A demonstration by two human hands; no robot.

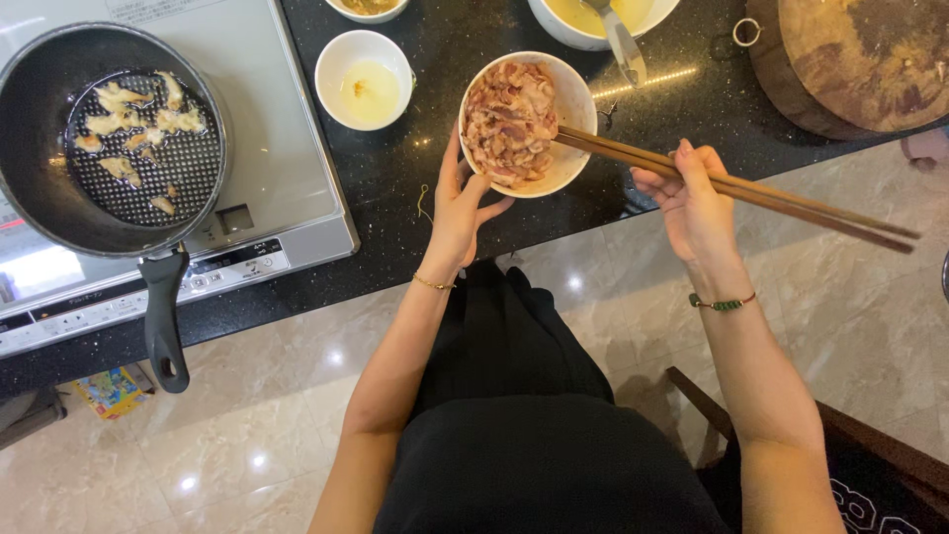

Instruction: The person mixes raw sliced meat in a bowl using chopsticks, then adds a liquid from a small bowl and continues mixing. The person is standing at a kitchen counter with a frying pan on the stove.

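Note:
My left hand holds a white bowl from below, at the front edge of the black counter. The bowl is full of raw pink meat slices. My right hand grips a pair of long wooden chopsticks; their tips reach into the bowl at its right rim, touching the meat. The back ends of the chopsticks stick out far to the right, over the floor.
A black frying pan with several pale frying pieces sits on a silver induction cooktop at left. A small white bowl with yellowish liquid stands beside it. A round wooden chopping block and a larger bowl with a utensil are at back.

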